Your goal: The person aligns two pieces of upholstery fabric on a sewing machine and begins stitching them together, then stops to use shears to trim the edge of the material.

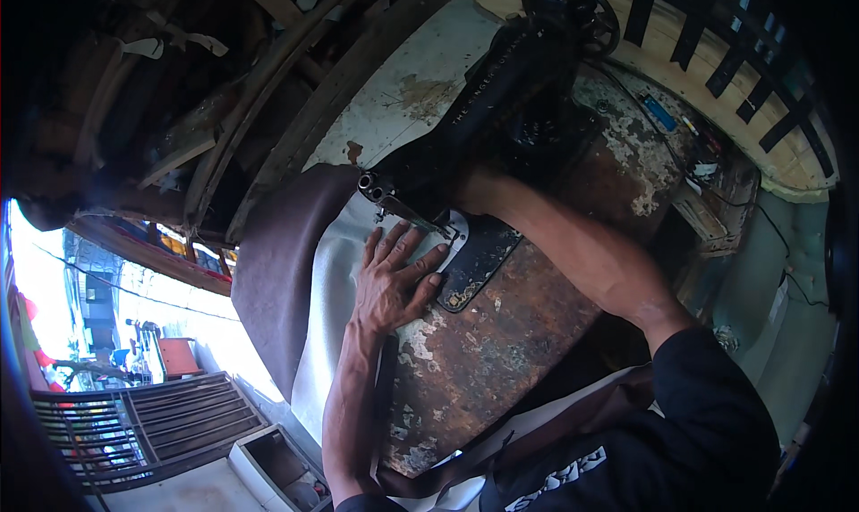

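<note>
A black sewing machine [501,92] with a handwheel [573,16] stands across the work table. My left hand [394,275] lies flat, fingers spread, on the pale backing of a sheet of material [324,270], close to the needle area and the metal needle plate [458,233]. The sheet's dark brown face [277,262] shows where it folds over at the left. Beneath the machine's arm reaches my right hand [479,192]; the machine hides its fingers, so what they touch cannot be seen.
The table top [510,333] is rusty and flaking. More brown material [573,409] hangs at its front edge by my body. A small wooden drawer [702,217] and a blue object [659,112] are at the right. Wooden beams [295,110] stand at the left, above a slatted rack [192,418].
</note>
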`<state>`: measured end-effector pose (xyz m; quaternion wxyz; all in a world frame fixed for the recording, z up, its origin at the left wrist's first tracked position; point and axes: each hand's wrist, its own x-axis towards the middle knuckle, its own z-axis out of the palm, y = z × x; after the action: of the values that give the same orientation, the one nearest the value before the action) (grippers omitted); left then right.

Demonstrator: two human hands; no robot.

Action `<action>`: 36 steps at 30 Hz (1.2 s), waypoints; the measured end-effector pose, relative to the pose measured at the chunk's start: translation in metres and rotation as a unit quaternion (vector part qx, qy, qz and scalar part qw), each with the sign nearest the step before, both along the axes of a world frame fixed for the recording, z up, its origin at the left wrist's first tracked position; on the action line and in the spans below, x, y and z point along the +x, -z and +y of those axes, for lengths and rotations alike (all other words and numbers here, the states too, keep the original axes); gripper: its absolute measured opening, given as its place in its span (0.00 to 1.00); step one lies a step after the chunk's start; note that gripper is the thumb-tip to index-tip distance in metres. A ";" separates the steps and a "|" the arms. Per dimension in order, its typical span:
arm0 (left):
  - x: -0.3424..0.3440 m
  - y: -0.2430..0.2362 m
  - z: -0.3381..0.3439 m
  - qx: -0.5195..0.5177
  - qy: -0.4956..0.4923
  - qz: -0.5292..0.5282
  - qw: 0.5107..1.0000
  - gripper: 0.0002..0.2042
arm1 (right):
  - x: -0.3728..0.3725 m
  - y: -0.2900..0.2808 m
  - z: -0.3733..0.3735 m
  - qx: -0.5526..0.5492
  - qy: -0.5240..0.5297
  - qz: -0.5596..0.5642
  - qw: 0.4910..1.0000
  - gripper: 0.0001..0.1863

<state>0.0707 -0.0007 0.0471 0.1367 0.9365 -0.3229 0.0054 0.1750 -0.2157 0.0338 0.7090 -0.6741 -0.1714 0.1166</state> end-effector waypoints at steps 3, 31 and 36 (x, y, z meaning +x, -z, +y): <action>0.003 0.003 -0.001 -0.010 -0.011 -0.005 1.000 0.19 | 0.004 0.004 -0.004 -0.021 -0.004 -0.017 1.000 0.22; 0.002 0.002 0.000 -0.003 0.004 0.000 1.000 0.19 | 0.006 0.003 -0.008 -0.214 0.031 -0.153 0.964 0.21; -0.002 0.002 -0.003 -0.009 0.012 -0.002 1.000 0.19 | 0.006 0.006 -0.014 -0.246 0.005 -0.248 0.937 0.21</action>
<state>0.0691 -0.0040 0.0447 0.1446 0.9313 -0.3343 0.0090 0.1814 -0.2299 0.0280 0.4570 -0.8357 -0.3041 -0.0196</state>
